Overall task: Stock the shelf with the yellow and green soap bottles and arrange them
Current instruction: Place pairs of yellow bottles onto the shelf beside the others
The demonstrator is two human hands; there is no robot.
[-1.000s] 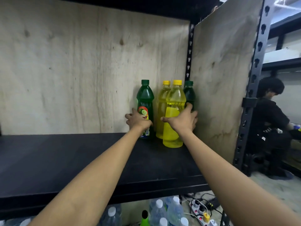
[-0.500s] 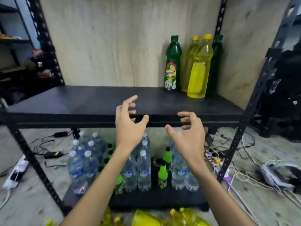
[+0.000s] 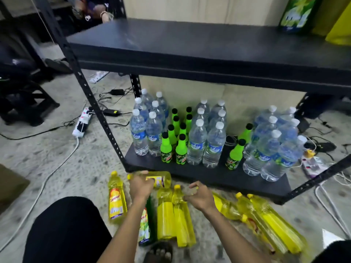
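yellow soap bottles (image 3: 167, 215) on floor, hands now lowered onto them

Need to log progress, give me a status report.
Left hand on a sideways yellow bottle; right hand open, empty. Nothing in the way.

Open room across most of the middle shelf (image 3: 190, 44), crowded only at its far right corner by soap bottles (image 3: 296, 14). Bottom shelf (image 3: 209, 175) packed edge to edge with water bottles (image 3: 195, 143). Narrow floor gaps between lying yellow bottles (image 3: 167, 215).
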